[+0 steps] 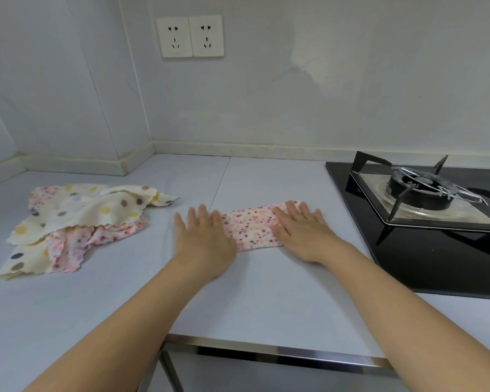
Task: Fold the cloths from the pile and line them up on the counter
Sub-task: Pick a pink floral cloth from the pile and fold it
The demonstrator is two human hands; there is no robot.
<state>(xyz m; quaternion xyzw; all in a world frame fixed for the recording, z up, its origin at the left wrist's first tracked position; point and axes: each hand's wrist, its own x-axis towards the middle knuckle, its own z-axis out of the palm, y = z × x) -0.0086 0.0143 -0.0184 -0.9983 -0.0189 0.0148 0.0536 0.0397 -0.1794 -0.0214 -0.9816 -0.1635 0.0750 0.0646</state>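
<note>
Fingers [203, 215] of both hands are held straight and slightly spread, with nothing gripped. The left hand [207, 239] is pressed flat on the left end of the folded pink-speckled cloth [251, 226], and the right hand [300, 233] is pressed flat on its right end. This cloth is laid as a narrow band near the middle of the bench [266, 292], near the black hob [425, 258] set at the right edge. The pile [77, 219] of unfolded spotted cloths is heaped towards the left edge, apart from the folded one. Two wall sockets [193, 36] are mounted above the back edge.
</note>
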